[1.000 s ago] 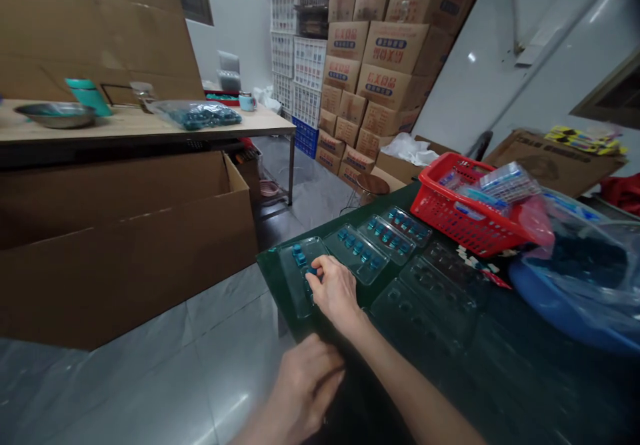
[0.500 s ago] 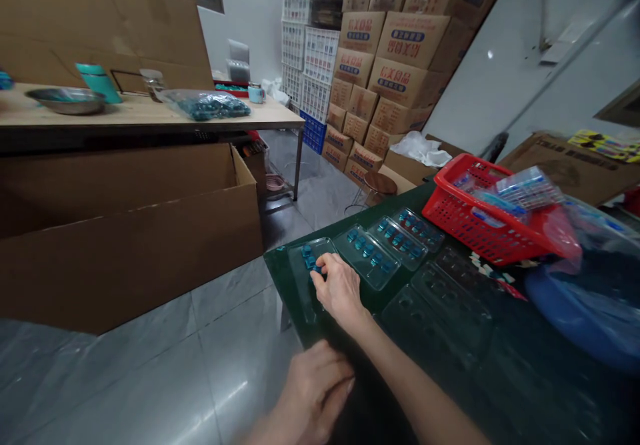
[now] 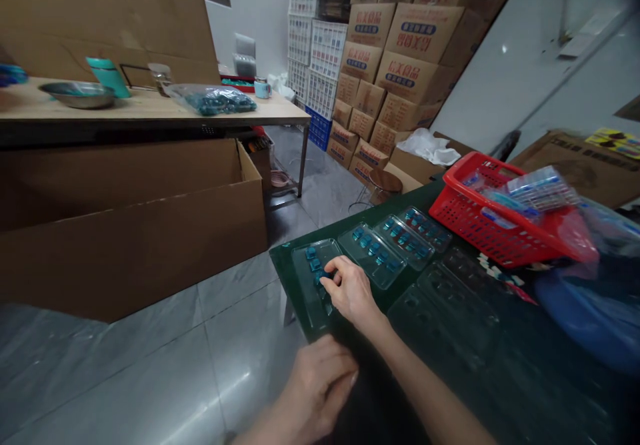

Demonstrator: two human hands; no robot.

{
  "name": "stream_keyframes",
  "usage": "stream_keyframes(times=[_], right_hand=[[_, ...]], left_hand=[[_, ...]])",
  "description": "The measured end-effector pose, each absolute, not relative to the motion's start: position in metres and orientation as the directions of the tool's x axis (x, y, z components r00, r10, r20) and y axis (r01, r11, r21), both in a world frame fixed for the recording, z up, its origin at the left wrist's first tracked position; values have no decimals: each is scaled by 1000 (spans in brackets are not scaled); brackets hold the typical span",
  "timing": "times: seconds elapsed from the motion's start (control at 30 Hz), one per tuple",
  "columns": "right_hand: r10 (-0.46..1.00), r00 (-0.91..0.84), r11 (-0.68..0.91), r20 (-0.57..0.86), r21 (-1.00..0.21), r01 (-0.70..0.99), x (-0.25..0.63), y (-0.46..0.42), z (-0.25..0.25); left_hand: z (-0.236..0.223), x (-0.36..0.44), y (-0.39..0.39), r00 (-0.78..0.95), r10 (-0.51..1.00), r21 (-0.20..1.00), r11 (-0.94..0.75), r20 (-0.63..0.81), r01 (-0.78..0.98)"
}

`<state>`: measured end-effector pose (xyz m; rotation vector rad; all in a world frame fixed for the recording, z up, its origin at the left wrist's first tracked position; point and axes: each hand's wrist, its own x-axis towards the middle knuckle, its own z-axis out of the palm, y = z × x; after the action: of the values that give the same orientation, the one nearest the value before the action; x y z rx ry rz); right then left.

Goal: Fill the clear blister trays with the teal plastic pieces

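My right hand (image 3: 353,293) reaches over the nearest clear plastic tray (image 3: 303,288) at the corner of the green table. Its thumb and fingers pinch at a small blue plastic piece (image 3: 319,277) in the tray's row. Two more blue pieces (image 3: 312,257) sit further up that row. My left hand (image 3: 320,385) hovers lower, by the table's near edge, with its fingers curled closed. What it holds, if anything, is hidden. Alongside lies a second clear tray (image 3: 383,275) with a row of blue pieces, then further filled trays (image 3: 405,239).
Unfilled clear trays (image 3: 430,325) lie to the right. Behind them stand a red basket (image 3: 475,231) of packaged items and a blue basin (image 3: 590,318). At the left are a large cardboard box (image 3: 135,251) and a wooden table (image 3: 285,110). Stacked cartons (image 3: 405,71) stand behind.
My right hand has shifted slightly down the tray's row, and the third blue piece shows more clearly at its fingertips. My left hand stays curled in nearly the same place. The view has shifted slightly.
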<state>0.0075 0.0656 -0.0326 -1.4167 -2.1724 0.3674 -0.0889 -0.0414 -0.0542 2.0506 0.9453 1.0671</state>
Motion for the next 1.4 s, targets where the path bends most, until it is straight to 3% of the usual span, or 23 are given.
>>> stream_keyframes(times=[0.23,0.47,0.6,0.77,1.13,1.4], right_hand=[[877,-370,479,307,-474,739,3,65,-30],[820,-483,566,307,-317,761,-1,61,-26],[854,-447,511,266,-265,818,-7,63,-29],[905,-358,415,230,-287,863,-14,65,-35],[886,-433,464,167,-332,821,-4,72,-34],[883,-430,468,187,-295,833,-12,64,-30]], left_hand=[[-54,-90,-42,405,820,798,-532,404,283],[-52,-91,-40,404,810,786,-552,426,278],[-57,-90,-40,393,811,784,-555,434,278],[-60,-89,-40,378,809,786,-560,450,263],[-54,-89,-40,387,810,781,-558,440,280],[-57,-88,-40,416,807,779,-556,420,291]])
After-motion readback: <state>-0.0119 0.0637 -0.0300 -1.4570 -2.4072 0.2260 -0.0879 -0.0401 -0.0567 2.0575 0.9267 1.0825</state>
